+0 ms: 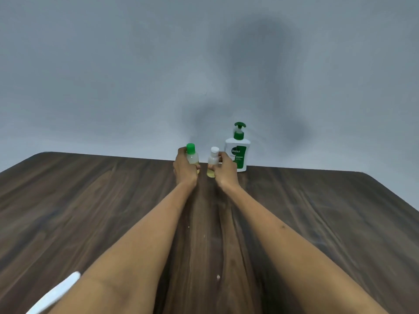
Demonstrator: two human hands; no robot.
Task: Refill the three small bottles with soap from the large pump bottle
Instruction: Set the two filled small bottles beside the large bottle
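Observation:
Both arms reach far across the dark wooden table [90,200]. My left hand [183,168] grips a small clear bottle with a green cap [191,155], yellowish liquid low inside it. My right hand [225,169] grips a small clear bottle with a white cap [213,160], also with yellowish liquid at its bottom. Both bottles stand upright, close together near the table's far edge. The large white pump bottle [237,152] with a green pump and green label stands just right of my right hand. A third small bottle is not visible.
A grey wall [136,75] rises directly behind the table's far edge. A white object [56,293], blurred, lies at the near left by my left forearm. A small pale speck [218,277] sits on the table between my forearms.

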